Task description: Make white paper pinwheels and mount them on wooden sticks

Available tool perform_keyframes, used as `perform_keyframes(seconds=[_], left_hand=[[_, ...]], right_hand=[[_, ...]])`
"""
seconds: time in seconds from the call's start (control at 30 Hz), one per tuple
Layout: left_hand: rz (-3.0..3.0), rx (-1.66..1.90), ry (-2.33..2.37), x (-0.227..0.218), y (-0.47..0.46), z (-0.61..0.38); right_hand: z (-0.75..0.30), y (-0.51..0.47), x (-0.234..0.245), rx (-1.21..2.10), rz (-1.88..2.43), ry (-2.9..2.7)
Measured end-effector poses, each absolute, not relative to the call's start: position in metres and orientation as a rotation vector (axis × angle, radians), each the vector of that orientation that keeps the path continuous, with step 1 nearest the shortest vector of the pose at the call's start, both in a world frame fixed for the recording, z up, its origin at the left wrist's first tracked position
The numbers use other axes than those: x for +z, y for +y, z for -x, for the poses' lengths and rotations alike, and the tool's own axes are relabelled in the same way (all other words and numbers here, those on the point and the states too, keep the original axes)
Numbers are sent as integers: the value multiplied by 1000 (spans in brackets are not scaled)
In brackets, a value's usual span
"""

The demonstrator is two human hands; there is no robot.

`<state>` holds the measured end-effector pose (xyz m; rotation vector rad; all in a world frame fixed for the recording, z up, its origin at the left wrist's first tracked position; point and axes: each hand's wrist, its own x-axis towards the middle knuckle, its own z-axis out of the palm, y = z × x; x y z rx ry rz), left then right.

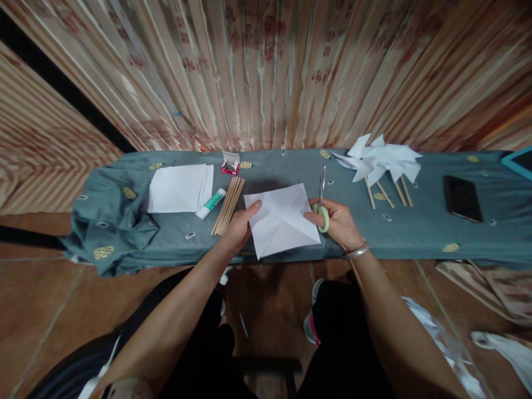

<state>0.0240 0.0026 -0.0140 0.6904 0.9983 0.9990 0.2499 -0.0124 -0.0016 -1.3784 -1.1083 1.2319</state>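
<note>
I'm pinching creased white square paper [286, 217], likely light and floppy, by its edge in my left hand [240, 226], my right hand [339, 220] gripping green-handled metal scissors [321, 189].

Likely a home room with a craft spot.
Floral-print curtains [266, 83] right behind a long table draped in patterned grey-green cloth [415, 233]; brown tiled floor [45, 310] below. Glue stick [211, 203], wooden sticks [228, 206], paper pinwheels [378, 158], phone [463, 198] on the cloth.

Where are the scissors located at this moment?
In the head view, the scissors are right of centre, in the right hand, beside the white paper, blades toward the picture's top.
</note>
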Motion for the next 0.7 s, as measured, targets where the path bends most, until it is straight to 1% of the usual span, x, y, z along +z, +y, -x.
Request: perform_keyframes(seconds=[0.1,0.27,0.43,0.7], left_hand=[[-609,992,828,-8,2,-24],[-568,953,748,-6,-7,-35],[-516,991,833,-13,-13,-55],[-588,1335,1014,-19,5,-55]], right_hand=[[-247,-7,-4,1091,1354,-981],[-234,3,-9,951,1298,-812],[-215,6,-11,973,1301,-854],[-201,-3,-11,1068,1323,-1024]])
